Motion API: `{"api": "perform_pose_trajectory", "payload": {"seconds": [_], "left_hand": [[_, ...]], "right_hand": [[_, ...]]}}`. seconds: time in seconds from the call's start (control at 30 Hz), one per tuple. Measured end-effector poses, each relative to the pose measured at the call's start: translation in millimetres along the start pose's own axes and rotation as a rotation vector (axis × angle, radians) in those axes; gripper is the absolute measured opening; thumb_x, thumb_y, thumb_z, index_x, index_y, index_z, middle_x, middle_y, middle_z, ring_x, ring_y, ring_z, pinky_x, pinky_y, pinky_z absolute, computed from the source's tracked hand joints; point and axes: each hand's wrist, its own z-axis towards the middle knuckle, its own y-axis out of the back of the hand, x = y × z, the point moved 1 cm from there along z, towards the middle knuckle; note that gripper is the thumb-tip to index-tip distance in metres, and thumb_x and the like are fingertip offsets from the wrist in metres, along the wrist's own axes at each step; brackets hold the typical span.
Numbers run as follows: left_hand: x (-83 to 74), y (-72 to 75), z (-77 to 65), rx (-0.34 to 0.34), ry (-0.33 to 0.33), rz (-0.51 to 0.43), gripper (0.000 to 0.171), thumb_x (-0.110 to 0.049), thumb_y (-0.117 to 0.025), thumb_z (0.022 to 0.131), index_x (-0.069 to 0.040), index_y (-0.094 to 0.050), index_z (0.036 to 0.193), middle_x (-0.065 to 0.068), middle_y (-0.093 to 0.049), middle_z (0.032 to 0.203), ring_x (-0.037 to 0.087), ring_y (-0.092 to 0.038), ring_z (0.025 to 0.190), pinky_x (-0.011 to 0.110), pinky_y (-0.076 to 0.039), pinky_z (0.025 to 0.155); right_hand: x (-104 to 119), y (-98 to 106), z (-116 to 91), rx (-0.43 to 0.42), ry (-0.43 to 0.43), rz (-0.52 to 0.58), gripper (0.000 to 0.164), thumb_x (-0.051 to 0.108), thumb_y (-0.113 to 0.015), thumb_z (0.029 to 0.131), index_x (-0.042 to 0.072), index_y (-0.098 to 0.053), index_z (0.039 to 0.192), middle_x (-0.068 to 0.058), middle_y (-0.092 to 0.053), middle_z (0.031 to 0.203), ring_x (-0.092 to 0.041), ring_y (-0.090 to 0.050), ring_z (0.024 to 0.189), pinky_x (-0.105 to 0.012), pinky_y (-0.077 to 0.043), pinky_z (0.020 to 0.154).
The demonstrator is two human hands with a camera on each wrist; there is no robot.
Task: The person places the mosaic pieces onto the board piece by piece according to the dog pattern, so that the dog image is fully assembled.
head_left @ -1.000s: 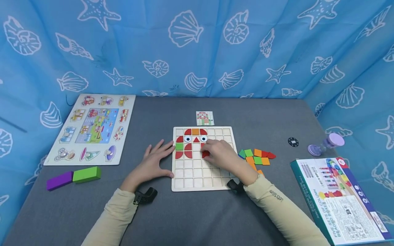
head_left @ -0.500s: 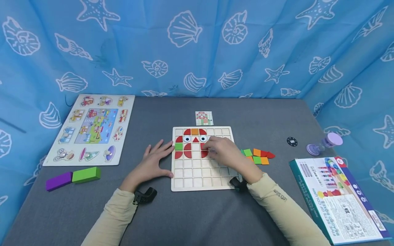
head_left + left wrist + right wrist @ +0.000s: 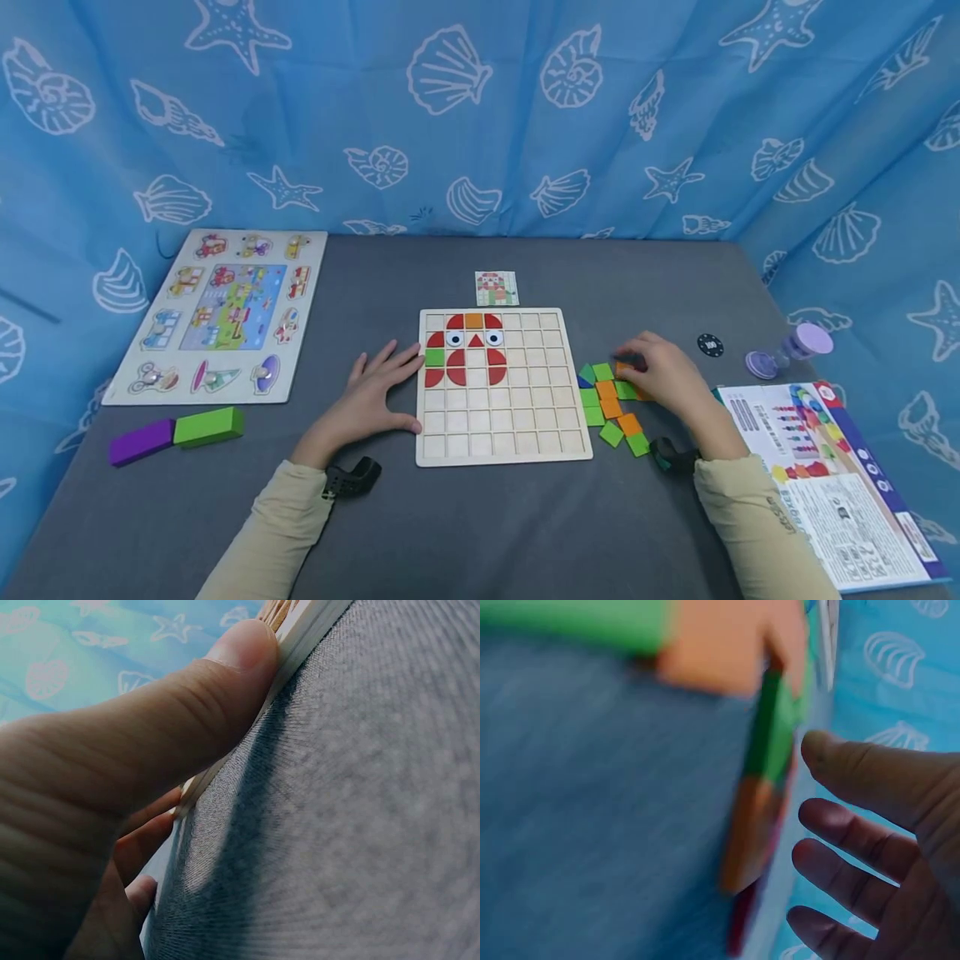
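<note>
Left hand (image 3: 366, 412) presses straight-fingered on the grid board's (image 3: 525, 423) left edge, right hand (image 3: 666, 379) is relaxed, gripping nothing, by the loose tiles (image 3: 611, 408) right of it; a low reach could scatter them, a left-hand push skew the board.

You wear a beige left sleeve (image 3: 258, 533) and right sleeve (image 3: 757, 517), both wrinkled, with dark lettering (image 3: 780, 514) on the right one. Black wrist cameras (image 3: 354, 478) sit just beyond them; your left hand (image 3: 362, 410) and right hand (image 3: 670, 375) are bare.
</note>
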Motion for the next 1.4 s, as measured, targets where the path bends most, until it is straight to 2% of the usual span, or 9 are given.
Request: {"api": "perform_pose_trajectory", "payload": {"seconds": [0.27, 0.43, 0.57, 0.7, 0.87, 1.13, 1.27, 1.4], "left_hand": [[-0.8, 0.7, -0.1, 0.001, 0.005, -0.006, 0.100, -0.058, -0.072, 0.056, -0.021, -0.031, 0.140, -0.004, -0.023, 0.147, 0.026, -0.005, 0.136, 0.056, 0.004, 0.102], [-1.6, 1.8, -0.2, 0.003, 0.002, -0.007, 0.100, -0.056, -0.073, 0.057, -0.020, -0.031, 0.140, -0.003, -0.023, 0.147, 0.026, -0.005, 0.136, 0.055, 0.005, 0.102], [-2.5, 2.2, -0.1, 0.007, 0.000, -0.006, 0.099, -0.055, -0.073, 0.057, -0.019, -0.031, 0.140, -0.003, -0.023, 0.147, 0.026, -0.005, 0.136, 0.055, 0.005, 0.102], [-2.9, 2.5, -0.2, 0.005, 0.001, 0.000, 0.099, -0.055, -0.073, 0.057, -0.020, -0.031, 0.140, -0.003, -0.023, 0.147, 0.026, -0.006, 0.136, 0.055, 0.005, 0.102], [-2.7, 2.9, -0.8, 0.001, 0.001, -0.003, 0.099, -0.056, -0.073, 0.057, -0.020, -0.031, 0.140, -0.003, -0.023, 0.147, 0.026, -0.006, 0.136, 0.055, 0.004, 0.102], [-2.3, 1.9, -0.7, 0.003, 0.002, 0.004, 0.100, -0.056, -0.073, 0.057, -0.020, -0.031, 0.140, -0.003, -0.022, 0.147, 0.027, -0.006, 0.136, 0.056, 0.004, 0.102], [-3.7, 2.7, -0.6, 0.005, 0.005, 0.005, 0.100, -0.055, -0.074, 0.056, -0.020, -0.031, 0.140, -0.003, -0.022, 0.147, 0.027, -0.006, 0.136, 0.056, 0.004, 0.102], [-4.8, 4.3, -0.6, 0.006, 0.006, 0.002, 0.099, -0.053, -0.075, 0.057, -0.019, -0.032, 0.139, -0.002, -0.022, 0.147, 0.028, -0.006, 0.136, 0.056, 0.004, 0.102]], "right_hand": [[-15, -2, -7, 0.023, -0.012, 0.039, 0.026, 0.018, -0.068, 0.078, 0.006, -0.066, 0.101, -0.012, -0.056, 0.100, -0.026, -0.051, 0.088, -0.046, -0.042, 0.078], [-14, -2, -7, 0.053, -0.033, 0.024, 0.028, 0.020, -0.068, 0.077, 0.005, -0.065, 0.100, -0.012, -0.055, 0.100, -0.026, -0.048, 0.086, -0.045, -0.042, 0.078], [-7, -1, -5, 0.019, -0.027, 0.015, 0.027, 0.020, -0.067, 0.078, 0.004, -0.065, 0.100, -0.012, -0.057, 0.098, -0.024, -0.049, 0.082, -0.043, -0.043, 0.075], [16, 0, 2, -0.019, 0.028, 0.037, 0.026, 0.019, -0.067, 0.078, 0.006, -0.065, 0.100, -0.009, -0.059, 0.096, -0.022, -0.051, 0.078, -0.038, -0.043, 0.068], [61, -8, 14, -0.015, 0.138, 0.062, 0.025, 0.021, -0.069, 0.077, 0.010, -0.065, 0.099, -0.002, -0.059, 0.093, -0.019, -0.051, 0.075, -0.031, -0.042, 0.064], [131, -35, 35, -0.027, 0.346, -0.029, 0.023, 0.023, -0.070, 0.074, 0.012, -0.068, 0.094, 0.002, -0.061, 0.089, -0.011, -0.055, 0.076, -0.028, -0.046, 0.067], [151, -44, 40, -0.036, 0.398, -0.068, 0.019, 0.022, -0.069, 0.074, 0.013, -0.069, 0.091, 0.004, -0.061, 0.084, -0.008, -0.053, 0.070, -0.025, -0.044, 0.062], [161, -50, 42, -0.028, 0.413, -0.099, 0.017, 0.021, -0.069, 0.074, 0.014, -0.070, 0.089, 0.004, -0.061, 0.081, -0.008, -0.050, 0.066, -0.024, -0.041, 0.058]]}}
